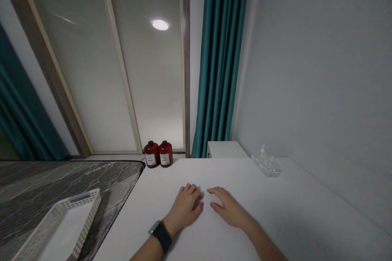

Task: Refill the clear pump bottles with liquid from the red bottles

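My left hand [186,207], with a dark-strapped watch [161,235] on its wrist, rests over the white table [183,177]. Its fingers curve loosely and hold nothing. Just to its right is my right hand [226,206], thumb and fingers apart around bare air. The two hands face each other without touching. Beyond them, at the table's far left corner, two red bottles [164,155] with black caps and white labels stand side by side. A clear plastic item [266,164], perhaps pump bottles, lies at the far right by the wall; its exact kind is hard to make out.
Left of the table, a white perforated basket [88,212] lies on a grey patterned surface [122,177]. A white cabinet [226,149] stands behind the table, near a teal curtain [219,69]. Frosted sliding doors [150,77] fill the back; a pale wall [321,69] bounds the right.
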